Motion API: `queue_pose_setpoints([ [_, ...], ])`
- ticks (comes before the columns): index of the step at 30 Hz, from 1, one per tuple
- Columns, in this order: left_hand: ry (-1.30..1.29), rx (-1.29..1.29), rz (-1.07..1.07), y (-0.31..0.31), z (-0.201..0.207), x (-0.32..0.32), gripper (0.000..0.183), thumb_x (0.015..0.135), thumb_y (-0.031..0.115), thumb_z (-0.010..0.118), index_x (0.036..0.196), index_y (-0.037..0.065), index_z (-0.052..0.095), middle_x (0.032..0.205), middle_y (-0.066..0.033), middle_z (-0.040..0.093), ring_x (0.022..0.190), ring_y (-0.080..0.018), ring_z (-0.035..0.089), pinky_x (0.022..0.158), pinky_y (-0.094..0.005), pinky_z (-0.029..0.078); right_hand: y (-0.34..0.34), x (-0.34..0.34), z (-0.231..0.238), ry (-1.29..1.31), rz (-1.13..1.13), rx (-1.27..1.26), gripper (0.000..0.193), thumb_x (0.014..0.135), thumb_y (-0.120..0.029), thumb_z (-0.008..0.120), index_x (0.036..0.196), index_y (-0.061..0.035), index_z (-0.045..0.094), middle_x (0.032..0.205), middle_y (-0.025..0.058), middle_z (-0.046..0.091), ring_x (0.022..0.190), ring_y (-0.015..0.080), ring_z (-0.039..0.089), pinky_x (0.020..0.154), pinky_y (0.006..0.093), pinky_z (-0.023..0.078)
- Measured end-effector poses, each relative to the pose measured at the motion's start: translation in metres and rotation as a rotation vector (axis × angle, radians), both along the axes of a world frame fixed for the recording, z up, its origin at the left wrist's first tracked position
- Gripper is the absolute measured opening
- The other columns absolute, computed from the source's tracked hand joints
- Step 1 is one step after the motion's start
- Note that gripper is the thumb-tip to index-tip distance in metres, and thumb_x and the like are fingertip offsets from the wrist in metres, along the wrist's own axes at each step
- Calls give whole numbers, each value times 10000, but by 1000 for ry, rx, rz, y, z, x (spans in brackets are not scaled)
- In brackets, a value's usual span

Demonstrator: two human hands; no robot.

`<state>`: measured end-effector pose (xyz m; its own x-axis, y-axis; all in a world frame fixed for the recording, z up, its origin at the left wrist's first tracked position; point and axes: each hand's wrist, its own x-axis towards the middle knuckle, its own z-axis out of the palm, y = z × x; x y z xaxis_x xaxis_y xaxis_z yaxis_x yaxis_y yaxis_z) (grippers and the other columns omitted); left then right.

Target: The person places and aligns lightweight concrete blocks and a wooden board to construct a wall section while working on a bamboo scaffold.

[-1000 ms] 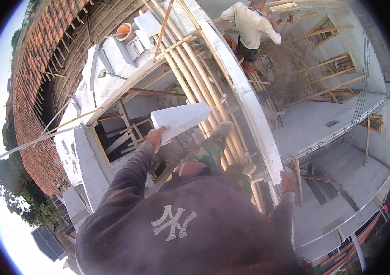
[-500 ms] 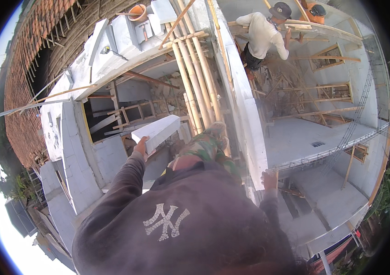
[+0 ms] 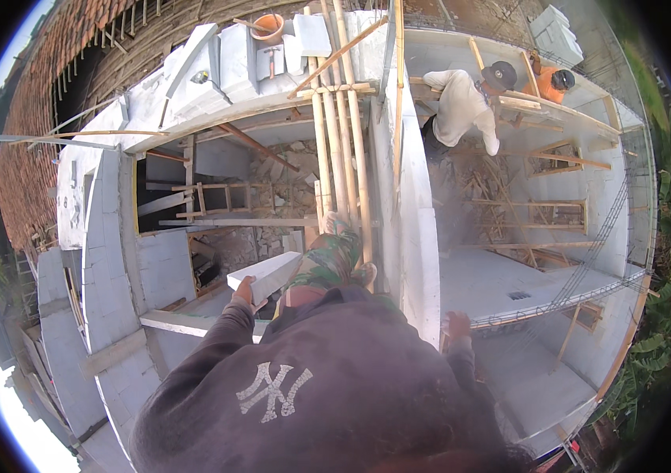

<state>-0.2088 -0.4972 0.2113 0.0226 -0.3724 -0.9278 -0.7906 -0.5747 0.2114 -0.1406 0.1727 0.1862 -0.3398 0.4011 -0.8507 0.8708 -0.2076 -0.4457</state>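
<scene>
My left hand (image 3: 245, 292) grips the end of a white lightweight concrete block (image 3: 266, 273), holding it beside my legs above the open room below. On the other side, my right hand (image 3: 457, 325) is raised next to the near end of a tall white block wall (image 3: 418, 236). Its fingers look apart and nothing shows in them; whether they touch the wall I cannot tell. Under my feet runs a walkway of bamboo poles (image 3: 341, 158), spanning the gap alongside the wall.
Ahead on the left wall top lie several white blocks (image 3: 239, 59), a hammer (image 3: 271, 61) and an orange bucket (image 3: 268, 29). A slanted bamboo pole (image 3: 343, 55) crosses the walkway's far end. Right of the wall, a person in a white shirt (image 3: 461, 106) and one in orange (image 3: 546, 83) work.
My view and body have shifted forward along the bamboo. The block has stayed in my left hand, now closer to my leg. My right hand has slid off the wall's upper face toward its end.
</scene>
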Motion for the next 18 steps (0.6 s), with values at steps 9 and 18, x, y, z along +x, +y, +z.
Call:
queue_pose_setpoints([
  [9,93,49,168,-1,-3,-17,636,869,368,704,1437,131,544,1358,-128,588,1225,-340,603,1007,-606,508,1,-114,-20,-65,233,-48,208,865,-175,699,1049,-81,681,865,40,662,685,194,636,537,354,468],
  [18,161,53,271,-27,-2,-75,654,865,377,719,1441,131,533,1366,-134,569,1244,-367,578,1021,-592,501,72,-250,-79,49,136,-288,292,908,-261,685,1155,-106,681,979,38,675,829,238,666,691,478,506],
])
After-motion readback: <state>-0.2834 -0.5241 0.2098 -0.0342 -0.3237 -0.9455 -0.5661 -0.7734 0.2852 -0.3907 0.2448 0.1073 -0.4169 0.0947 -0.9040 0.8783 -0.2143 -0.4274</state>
